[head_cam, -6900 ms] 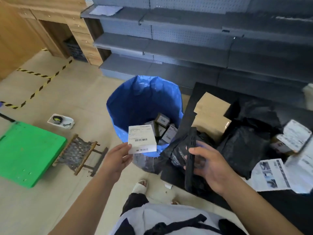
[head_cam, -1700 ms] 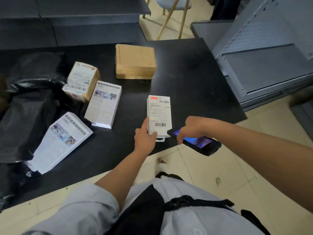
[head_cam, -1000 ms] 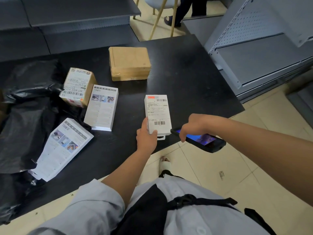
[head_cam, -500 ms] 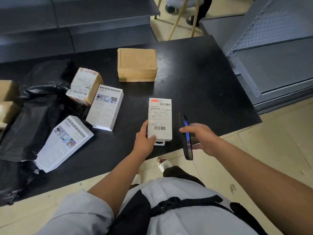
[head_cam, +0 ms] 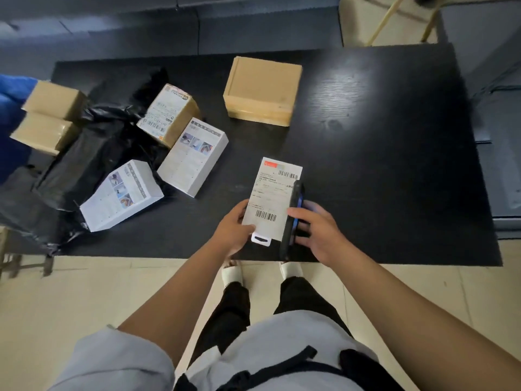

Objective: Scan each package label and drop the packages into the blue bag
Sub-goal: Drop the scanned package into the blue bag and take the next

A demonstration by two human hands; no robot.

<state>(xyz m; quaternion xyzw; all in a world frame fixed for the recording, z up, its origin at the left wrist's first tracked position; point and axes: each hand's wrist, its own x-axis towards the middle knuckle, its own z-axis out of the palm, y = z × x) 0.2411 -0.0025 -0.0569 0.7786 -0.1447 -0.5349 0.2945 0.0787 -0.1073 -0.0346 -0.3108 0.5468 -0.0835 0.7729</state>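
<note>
My left hand [head_cam: 233, 230] grips the near end of a white labelled box [head_cam: 272, 197] over the black table [head_cam: 380, 142], with its barcode label facing up. My right hand [head_cam: 317, 232] holds a black handheld scanner [head_cam: 293, 218] edge-on, right against the box's right side. Two more white boxes [head_cam: 194, 156] [head_cam: 119, 196], a labelled brown carton [head_cam: 169, 114] and a plain brown carton [head_cam: 262, 90] lie on the table. A sliver of the blue bag [head_cam: 11, 88] shows at the left edge.
Black plastic bags [head_cam: 81, 162] are heaped on the table's left part, with two tan cartons [head_cam: 48, 119] beside them. Grey shelving runs behind the table and along the right. Wooden chair legs [head_cam: 386, 21] stand at the top right. My feet are at the table's near edge.
Since half a second ago my right hand has brought the scanner left against the box's side. My left hand still holds the box, and the view has shifted right.
</note>
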